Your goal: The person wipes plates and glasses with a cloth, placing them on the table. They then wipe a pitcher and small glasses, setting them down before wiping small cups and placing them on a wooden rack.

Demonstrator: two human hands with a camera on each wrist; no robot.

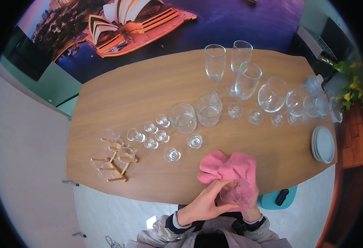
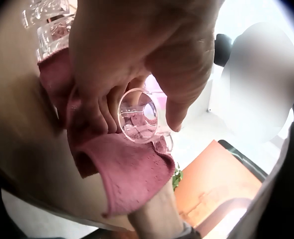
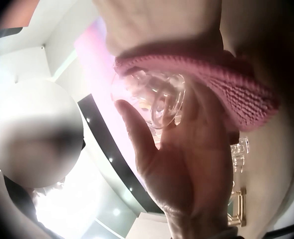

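Near the front edge of the table, my left hand grips a small clear drinking glass, fingers on one side and thumb on the other. In the left wrist view the round rim of this glass shows between the thumb and fingers. A pink cloth lies bunched behind and under the glass. My right hand holds the cloth against the far side of the glass, its fingers mostly hidden by cloth. The right wrist view shows the ribbed cloth draped by the glass, with the left palm below.
Several shot glasses and two tumblers stand mid-table. Tall stemmed glasses and rounder ones stand at the back right. A wooden rack with glasses is at left; stacked white dishes sit at the right edge.
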